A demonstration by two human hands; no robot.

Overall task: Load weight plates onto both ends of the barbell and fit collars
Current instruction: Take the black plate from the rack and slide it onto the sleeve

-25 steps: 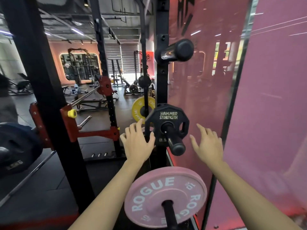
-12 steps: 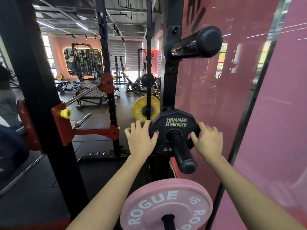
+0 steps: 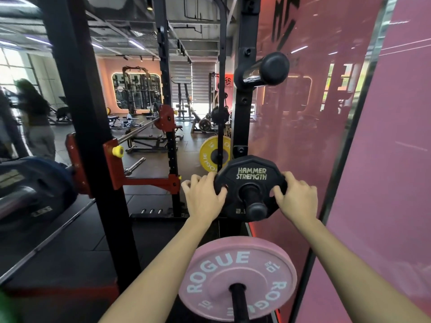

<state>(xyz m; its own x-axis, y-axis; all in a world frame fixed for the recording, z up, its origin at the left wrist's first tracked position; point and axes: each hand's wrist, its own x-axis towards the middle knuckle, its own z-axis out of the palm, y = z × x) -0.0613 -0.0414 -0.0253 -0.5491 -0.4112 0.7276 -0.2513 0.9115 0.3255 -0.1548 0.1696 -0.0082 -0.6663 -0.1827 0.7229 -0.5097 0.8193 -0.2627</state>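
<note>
While it sits on a storage peg (image 3: 255, 201) of the rack post (image 3: 245, 113), the black plate (image 3: 250, 176) is gripped at both rims; the left hand (image 3: 204, 198) curls its fingers round the 9 o'clock edge, the right hand (image 3: 297, 198) round the 3 o'clock edge; a pink plate (image 3: 238, 271) hangs on the peg below at 6 o'clock; the loaded barbell (image 3: 35, 192) lies well apart at 9 o'clock

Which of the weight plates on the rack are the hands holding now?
The small black Hammer Strength plate, gripped by both hands; the pink Rogue plate below is untouched.
</note>
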